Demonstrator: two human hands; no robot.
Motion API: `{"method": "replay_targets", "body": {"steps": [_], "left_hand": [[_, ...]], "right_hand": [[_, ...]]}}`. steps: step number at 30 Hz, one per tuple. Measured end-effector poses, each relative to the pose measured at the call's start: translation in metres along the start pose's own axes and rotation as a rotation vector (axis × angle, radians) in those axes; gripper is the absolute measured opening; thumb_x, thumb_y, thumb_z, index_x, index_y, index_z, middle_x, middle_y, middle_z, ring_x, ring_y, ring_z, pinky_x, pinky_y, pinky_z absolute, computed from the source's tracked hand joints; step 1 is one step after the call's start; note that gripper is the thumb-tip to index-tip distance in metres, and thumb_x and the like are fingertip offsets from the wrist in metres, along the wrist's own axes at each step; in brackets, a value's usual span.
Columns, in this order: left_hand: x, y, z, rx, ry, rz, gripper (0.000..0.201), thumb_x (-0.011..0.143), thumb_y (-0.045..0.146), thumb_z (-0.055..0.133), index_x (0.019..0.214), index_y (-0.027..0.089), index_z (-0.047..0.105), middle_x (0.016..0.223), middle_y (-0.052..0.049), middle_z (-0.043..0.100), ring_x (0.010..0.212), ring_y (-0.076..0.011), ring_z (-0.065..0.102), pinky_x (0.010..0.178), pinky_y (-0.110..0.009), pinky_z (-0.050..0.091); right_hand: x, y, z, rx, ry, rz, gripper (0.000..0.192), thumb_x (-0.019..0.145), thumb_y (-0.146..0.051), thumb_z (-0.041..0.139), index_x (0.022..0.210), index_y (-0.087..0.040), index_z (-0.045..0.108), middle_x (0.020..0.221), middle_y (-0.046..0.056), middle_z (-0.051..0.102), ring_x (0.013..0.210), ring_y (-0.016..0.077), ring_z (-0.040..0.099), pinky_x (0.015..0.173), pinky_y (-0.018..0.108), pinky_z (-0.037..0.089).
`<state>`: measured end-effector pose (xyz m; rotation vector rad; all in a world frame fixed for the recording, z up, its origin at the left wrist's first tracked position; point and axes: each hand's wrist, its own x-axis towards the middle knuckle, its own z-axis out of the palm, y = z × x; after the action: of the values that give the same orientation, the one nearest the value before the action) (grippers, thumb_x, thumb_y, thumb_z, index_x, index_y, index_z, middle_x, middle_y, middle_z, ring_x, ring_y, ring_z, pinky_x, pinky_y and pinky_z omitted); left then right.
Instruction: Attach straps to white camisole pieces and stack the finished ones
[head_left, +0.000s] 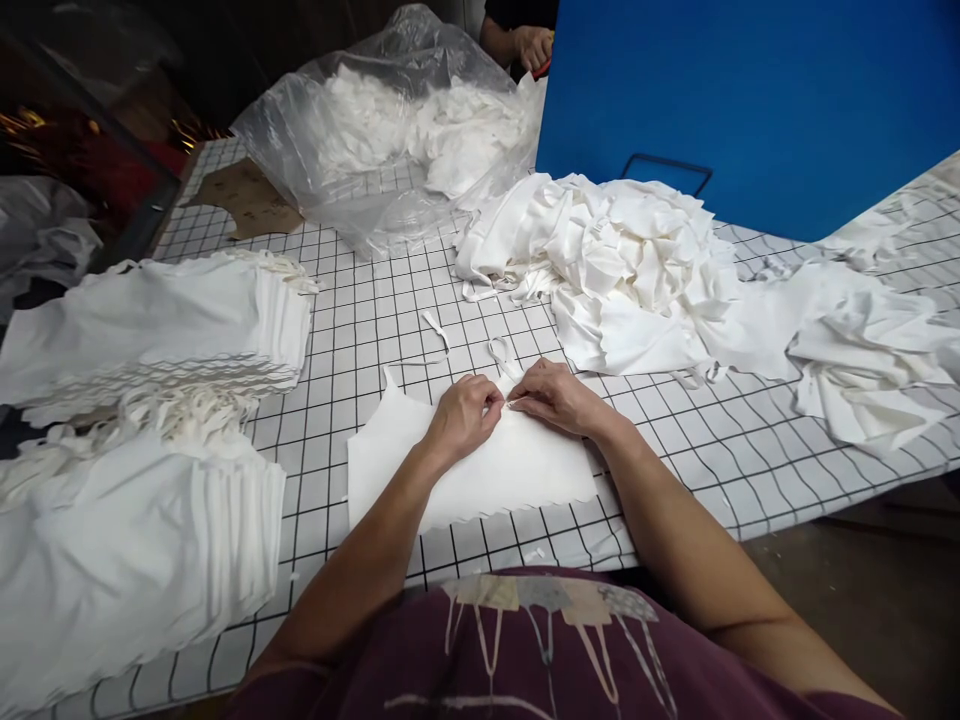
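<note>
Head view: both hands meet at the top edge of a flat white cloth piece lying near the front edge of the gridded table. The left hand and right hand are drawn together, fingertips pinching the cloth's upper rim where a thin strip or thread seems to stick out. The step looks like picking or aligning that edge (fine finger work, not lifting). The next move likely calls for a firm pinch and a steady pull along the rim while the cloth stays flat.

Stacks of cut cloth sit at the table's left edge, a loose heap toward the back right, a plastic bag at the far corner beside a blue panel. Another person's hand shows at the far edge. What the fingertips pinch is too small to make out; the near stack is cut off.
</note>
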<state>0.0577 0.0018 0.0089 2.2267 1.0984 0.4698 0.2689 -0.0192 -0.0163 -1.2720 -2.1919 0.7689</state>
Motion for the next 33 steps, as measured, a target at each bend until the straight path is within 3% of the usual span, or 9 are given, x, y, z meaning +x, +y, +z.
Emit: {"method": "replay_targets", "body": {"steps": [4, 7, 10, 16, 22, 33], "left_hand": [[-0.003, 0.0, 0.0, 0.026, -0.063, -0.042, 0.008, 0.086, 0.019, 0.063, 0.079, 0.019, 0.059, 0.087, -0.005, 0.065, 0.086, -0.0207, 0.058, 0.077, -0.034, 0.047], [-0.007, 0.0, 0.004, 0.061, -0.088, -0.073, 0.015, 0.079, 0.022, 0.073, 0.081, 0.02, 0.058, 0.09, -0.005, 0.065, 0.089, -0.0228, 0.058, 0.079, -0.037, 0.046], [-0.009, 0.001, 0.008, 0.057, -0.065, -0.111, 0.018, 0.079, 0.02, 0.073, 0.075, 0.02, 0.055, 0.087, -0.005, 0.066, 0.09, -0.0236, 0.058, 0.079, -0.038, 0.045], [-0.009, 0.0, 0.018, 0.056, -0.013, -0.123, 0.016, 0.081, 0.026, 0.072, 0.075, 0.02, 0.057, 0.085, -0.004, 0.067, 0.089, -0.025, 0.058, 0.079, -0.042, 0.04], [-0.008, -0.003, 0.024, 0.007, 0.024, -0.151, 0.022, 0.082, 0.031, 0.071, 0.068, 0.019, 0.06, 0.078, -0.004, 0.068, 0.086, -0.0249, 0.058, 0.081, -0.044, 0.039], [-0.009, 0.002, 0.022, -0.049, 0.031, -0.182, 0.016, 0.074, 0.02, 0.073, 0.066, 0.019, 0.06, 0.079, -0.003, 0.071, 0.087, -0.0249, 0.061, 0.09, -0.049, 0.038]], "right_hand": [[-0.001, 0.0, 0.0, -0.064, -0.028, 0.004, 0.016, 0.094, -0.029, 0.063, 0.102, -0.019, 0.073, 0.091, 0.007, 0.068, 0.094, 0.023, 0.05, 0.086, 0.039, 0.034], [0.0, -0.002, 0.001, -0.071, 0.03, 0.004, 0.016, 0.095, -0.031, 0.061, 0.095, -0.02, 0.072, 0.087, 0.006, 0.068, 0.093, 0.0236, 0.051, 0.086, 0.04, 0.034], [0.002, -0.005, 0.002, 0.044, 0.083, -0.011, 0.017, 0.094, -0.036, 0.059, 0.092, -0.024, 0.071, 0.084, 0.006, 0.068, 0.089, 0.0236, 0.053, 0.086, 0.041, 0.037], [0.001, -0.012, 0.002, 0.252, 0.01, 0.033, 0.023, 0.092, -0.045, 0.061, 0.091, -0.026, 0.074, 0.08, 0.006, 0.069, 0.085, 0.023, 0.054, 0.079, 0.039, 0.041], [0.003, -0.011, 0.005, 0.213, 0.01, 0.0, 0.018, 0.092, -0.042, 0.063, 0.089, -0.028, 0.074, 0.081, 0.005, 0.068, 0.086, 0.0221, 0.054, 0.086, 0.041, 0.039], [-0.003, -0.012, -0.006, 0.204, 0.006, 0.033, 0.017, 0.091, -0.034, 0.065, 0.082, -0.019, 0.069, 0.076, 0.004, 0.067, 0.084, 0.0197, 0.053, 0.077, 0.034, 0.041]]}}
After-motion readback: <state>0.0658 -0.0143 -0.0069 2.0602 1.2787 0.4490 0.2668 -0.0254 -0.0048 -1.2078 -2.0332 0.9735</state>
